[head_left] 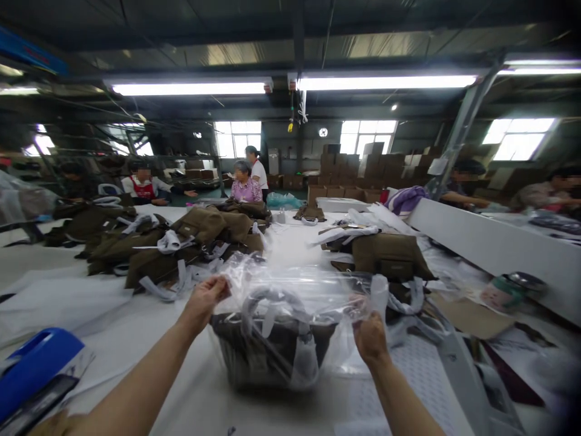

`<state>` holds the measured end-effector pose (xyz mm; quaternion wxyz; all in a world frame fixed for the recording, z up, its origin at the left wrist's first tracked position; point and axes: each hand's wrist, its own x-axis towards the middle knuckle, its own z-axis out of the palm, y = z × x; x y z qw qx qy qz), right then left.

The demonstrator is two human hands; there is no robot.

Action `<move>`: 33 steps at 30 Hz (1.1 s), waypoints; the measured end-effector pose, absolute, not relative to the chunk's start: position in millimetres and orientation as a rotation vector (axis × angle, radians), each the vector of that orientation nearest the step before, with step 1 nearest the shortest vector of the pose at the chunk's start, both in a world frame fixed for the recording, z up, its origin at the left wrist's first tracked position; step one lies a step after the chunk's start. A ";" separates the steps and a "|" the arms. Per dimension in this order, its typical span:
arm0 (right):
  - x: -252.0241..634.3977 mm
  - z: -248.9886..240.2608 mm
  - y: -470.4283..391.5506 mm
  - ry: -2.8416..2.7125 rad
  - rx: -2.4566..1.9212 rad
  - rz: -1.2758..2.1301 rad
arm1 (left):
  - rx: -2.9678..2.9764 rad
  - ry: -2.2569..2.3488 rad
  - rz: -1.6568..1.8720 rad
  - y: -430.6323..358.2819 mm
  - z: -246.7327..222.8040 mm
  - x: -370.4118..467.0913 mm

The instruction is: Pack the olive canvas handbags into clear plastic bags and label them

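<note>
A dark olive handbag stands upright on the white table in front of me, inside a clear plastic bag. White wrapping covers its raised handles. My left hand pinches the plastic bag's upper left edge between thumb and fingers. On the other side, my right hand is closed on the upper right edge, its fingertips partly hidden behind plastic. The film stretches between both hands above the handbag.
More olive bags lie heaped at left, and others at right. A blue holder is at near left, a grey plastic tool at near right. A jar stands by a white divider. Several people work beyond.
</note>
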<state>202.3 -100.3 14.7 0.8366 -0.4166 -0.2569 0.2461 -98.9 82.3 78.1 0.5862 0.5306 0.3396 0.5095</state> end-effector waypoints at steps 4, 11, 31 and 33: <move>215.5 28.9 -117.4 -0.602 -0.941 0.586 | 0.989 0.628 1.379 69.3 97.7 -89.1; 219.2 54.8 -131.4 -0.389 -0.826 0.595 | 0.840 0.535 1.373 44.6 119.0 -109.0; 206.0 103.3 -70.0 -0.276 -0.923 0.991 | 0.810 0.799 1.355 78.7 123.4 -148.2; 212.2 129.3 -47.8 -0.291 -0.930 0.971 | 0.855 0.763 1.339 97.5 144.6 -139.6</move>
